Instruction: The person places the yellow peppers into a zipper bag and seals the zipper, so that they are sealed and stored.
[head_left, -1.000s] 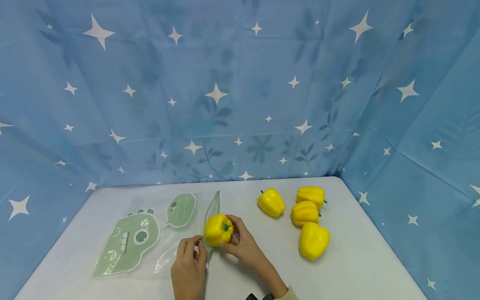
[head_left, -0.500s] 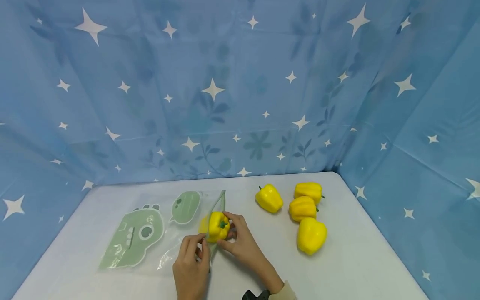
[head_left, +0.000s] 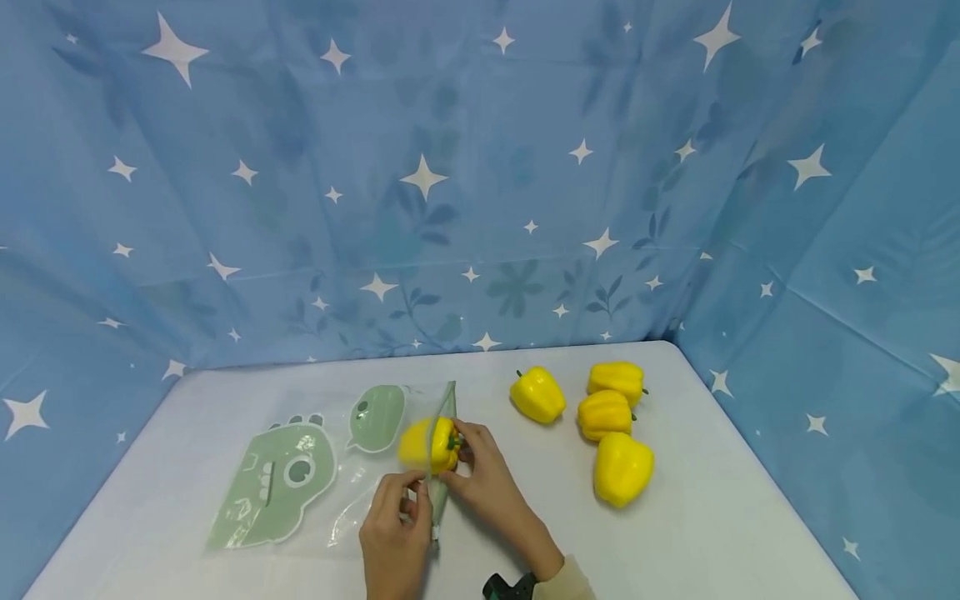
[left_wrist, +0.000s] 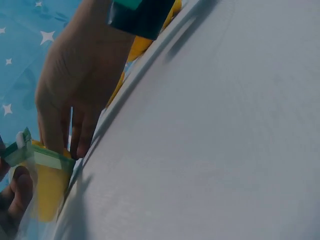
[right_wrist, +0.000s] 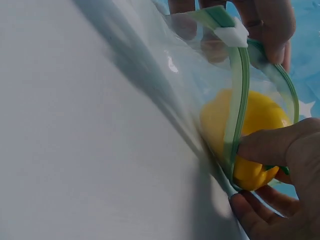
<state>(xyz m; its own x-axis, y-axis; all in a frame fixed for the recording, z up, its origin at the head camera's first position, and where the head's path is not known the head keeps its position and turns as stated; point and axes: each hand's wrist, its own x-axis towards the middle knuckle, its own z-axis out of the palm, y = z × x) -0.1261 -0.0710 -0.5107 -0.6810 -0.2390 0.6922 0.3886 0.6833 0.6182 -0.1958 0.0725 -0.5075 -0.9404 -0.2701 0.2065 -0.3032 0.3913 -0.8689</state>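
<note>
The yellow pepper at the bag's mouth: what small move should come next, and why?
Probably the right hand should nudge the pepper deeper while the left hand steadies the bag: the pepper is partly inside, but its stem end pokes out.

Evenly bright head view, dim wrist views, glare on clear bag (head_left: 341, 479), soft shadows across table (right_wrist: 75, 150)

A white table (head_left: 720, 508) bears four peppers (head_left: 624, 469) and a bag (head_left: 341, 479).
</note>
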